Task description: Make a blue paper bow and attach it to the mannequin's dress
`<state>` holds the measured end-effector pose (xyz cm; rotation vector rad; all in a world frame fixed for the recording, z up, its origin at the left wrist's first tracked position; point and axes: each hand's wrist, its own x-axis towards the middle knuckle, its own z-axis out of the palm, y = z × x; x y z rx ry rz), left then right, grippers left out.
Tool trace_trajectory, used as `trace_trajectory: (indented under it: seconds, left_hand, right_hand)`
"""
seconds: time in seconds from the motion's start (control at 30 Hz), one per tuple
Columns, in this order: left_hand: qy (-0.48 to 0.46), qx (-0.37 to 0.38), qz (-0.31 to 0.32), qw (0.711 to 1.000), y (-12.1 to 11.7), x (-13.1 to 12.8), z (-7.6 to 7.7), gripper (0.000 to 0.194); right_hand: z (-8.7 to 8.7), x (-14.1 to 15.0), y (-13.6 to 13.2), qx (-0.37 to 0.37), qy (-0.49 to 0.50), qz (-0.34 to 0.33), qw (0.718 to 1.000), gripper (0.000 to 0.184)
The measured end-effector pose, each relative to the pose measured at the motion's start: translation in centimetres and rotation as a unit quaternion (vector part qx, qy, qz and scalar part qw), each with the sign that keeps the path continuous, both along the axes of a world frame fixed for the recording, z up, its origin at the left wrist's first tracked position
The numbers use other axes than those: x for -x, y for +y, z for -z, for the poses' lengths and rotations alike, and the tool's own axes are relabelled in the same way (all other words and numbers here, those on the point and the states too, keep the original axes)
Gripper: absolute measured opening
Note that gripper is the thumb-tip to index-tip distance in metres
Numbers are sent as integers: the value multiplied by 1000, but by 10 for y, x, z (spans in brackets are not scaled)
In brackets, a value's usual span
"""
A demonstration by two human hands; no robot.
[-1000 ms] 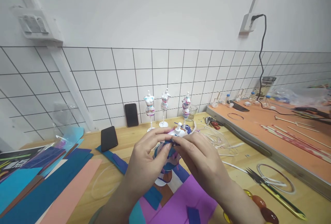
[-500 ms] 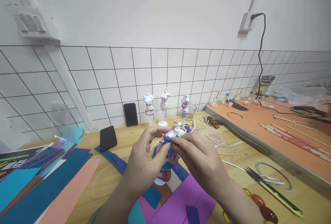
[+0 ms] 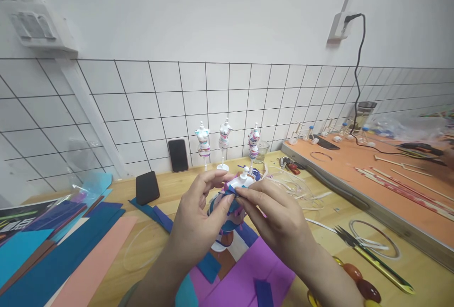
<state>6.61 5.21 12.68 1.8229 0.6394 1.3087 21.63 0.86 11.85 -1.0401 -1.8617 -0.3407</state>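
A small white mannequin bust (image 3: 244,179) on a stand is between my hands, its body covered in blue, purple and white patches. My left hand (image 3: 198,217) curls around its left side, thumb pressed on a small blue piece of paper or felt (image 3: 231,189) at the chest. From the other side, the fingertips of my right hand (image 3: 276,214) pinch the same blue piece. The fingers hide part of the bust. Purple sheets (image 3: 244,274) and a dark blue strip (image 3: 209,268) lie beneath it.
Three similar small mannequins, one of them a bust (image 3: 203,141), stand by the tiled wall near a glass (image 3: 261,152). Two phones, one lying flat (image 3: 147,187), are left of them. Coloured sheets (image 3: 95,259) cover the left; a yellow-green handled tool (image 3: 376,262) and an orange board (image 3: 354,158) are right.
The camera view has shifted slightly. Both hands stay at the bust's chest, fingertips still on the blue piece, with only tiny finger movement.
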Motion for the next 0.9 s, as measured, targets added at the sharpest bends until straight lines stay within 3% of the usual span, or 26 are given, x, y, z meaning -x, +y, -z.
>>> trace_trajectory:
  seconds: [0.47,0.9]
  left_hand:
    - [4,-5,5,1000,2,1,1,35]
    - [4,14,-3,1000,3,2,0,29]
  right_hand:
    - [3,-2,0,-1,29,-26,999,26]
    - [-3,0,3,49,103,-80,990,33]
